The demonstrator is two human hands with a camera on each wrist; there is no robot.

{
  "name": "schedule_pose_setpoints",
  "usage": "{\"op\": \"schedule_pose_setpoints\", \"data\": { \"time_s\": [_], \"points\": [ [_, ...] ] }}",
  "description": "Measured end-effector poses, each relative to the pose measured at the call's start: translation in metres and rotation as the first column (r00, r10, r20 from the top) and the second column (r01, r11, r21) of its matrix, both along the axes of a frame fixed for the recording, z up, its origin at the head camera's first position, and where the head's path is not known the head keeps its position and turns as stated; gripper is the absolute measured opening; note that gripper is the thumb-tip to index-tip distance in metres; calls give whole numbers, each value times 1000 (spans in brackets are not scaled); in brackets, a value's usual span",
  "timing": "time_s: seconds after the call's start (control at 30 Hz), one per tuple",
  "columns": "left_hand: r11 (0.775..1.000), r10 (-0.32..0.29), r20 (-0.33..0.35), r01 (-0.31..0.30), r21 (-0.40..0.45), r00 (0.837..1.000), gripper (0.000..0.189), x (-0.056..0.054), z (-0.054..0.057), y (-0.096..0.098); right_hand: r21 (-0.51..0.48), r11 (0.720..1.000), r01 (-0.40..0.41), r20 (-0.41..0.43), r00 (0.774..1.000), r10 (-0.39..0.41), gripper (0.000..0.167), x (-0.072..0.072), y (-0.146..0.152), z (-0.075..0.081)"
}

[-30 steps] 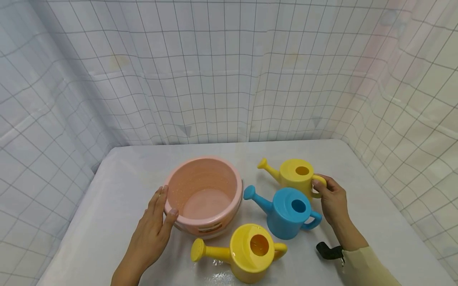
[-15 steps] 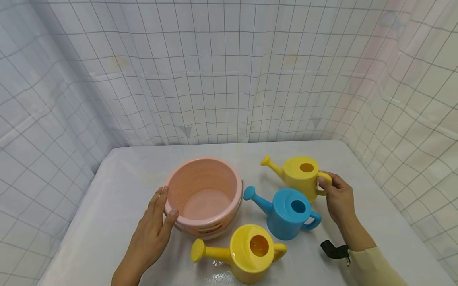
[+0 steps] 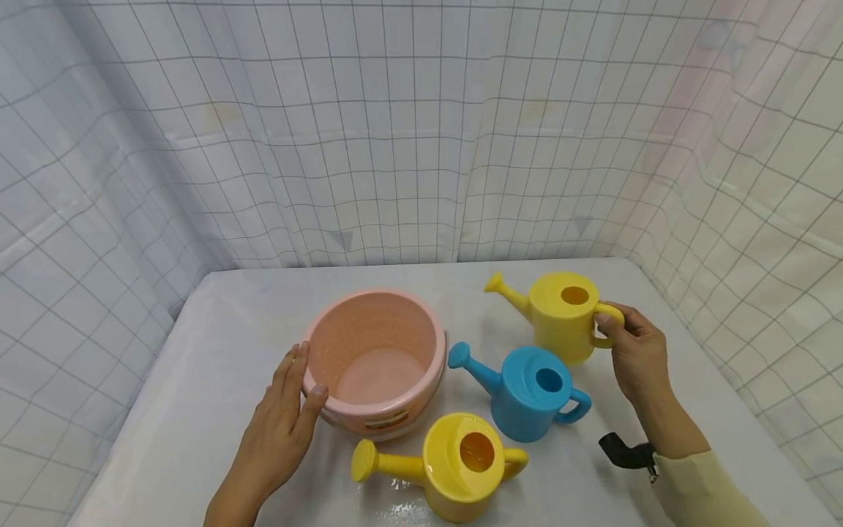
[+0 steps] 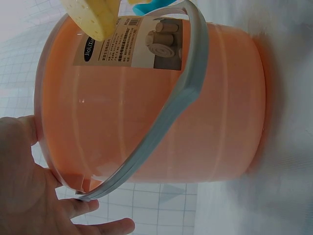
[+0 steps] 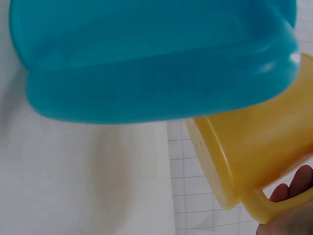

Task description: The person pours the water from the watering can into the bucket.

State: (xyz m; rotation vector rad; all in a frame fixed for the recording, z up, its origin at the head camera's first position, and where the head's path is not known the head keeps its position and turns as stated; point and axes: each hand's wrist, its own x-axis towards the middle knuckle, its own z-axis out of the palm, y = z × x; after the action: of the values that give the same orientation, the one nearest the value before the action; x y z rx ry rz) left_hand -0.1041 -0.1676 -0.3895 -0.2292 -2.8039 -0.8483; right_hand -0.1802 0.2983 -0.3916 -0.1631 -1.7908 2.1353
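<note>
Yellow, the rear watering can [image 3: 560, 322] hangs from the right hand [image 3: 637, 355], fingers curled round its handle [image 5: 260, 206], seemingly just off the table [image 3: 230, 329], behind 1 blue watering can [image 3: 527, 399]. The left hand [image 3: 282, 413], fingers extended, touches the pink bucket [image 3: 378, 329].

Far yellow watering can [image 3: 560, 328], upright, beside pink bucket [image 3: 377, 326]

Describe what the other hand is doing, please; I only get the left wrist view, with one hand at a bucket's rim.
Observer: The right hand grips the far yellow watering can by its handle.
Operator: Is that can standing on something?
Observer: It seems lifted; its underside shows in the right wrist view.
Operator: And what's blue at my top edge?
Observer: A blue watering can, standing between the far yellow one and the near yellow watering can.
</note>
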Motion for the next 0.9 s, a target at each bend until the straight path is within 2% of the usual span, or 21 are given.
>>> {"op": "schedule_pose_setpoints", "data": {
  "time_s": [0.27, 0.57, 0.9],
  "points": [
    [1000, 2, 8, -2, 0, 1000, 63, 0, 0, 0, -38, 998, -42, -36, 999, 40, 22, 3, 1, 16],
    [1000, -2, 3, 2, 2, 1000, 63, 0, 0, 0, -9, 999, -43, -58, 997, 43, 25, 7, -1, 33],
    [1000, -2, -1, 2, 3, 1000, 63, -1, 0, 0, -14, 996, -88, -111, 990, 86, 23, 10, -2, 45]
  ]
}}
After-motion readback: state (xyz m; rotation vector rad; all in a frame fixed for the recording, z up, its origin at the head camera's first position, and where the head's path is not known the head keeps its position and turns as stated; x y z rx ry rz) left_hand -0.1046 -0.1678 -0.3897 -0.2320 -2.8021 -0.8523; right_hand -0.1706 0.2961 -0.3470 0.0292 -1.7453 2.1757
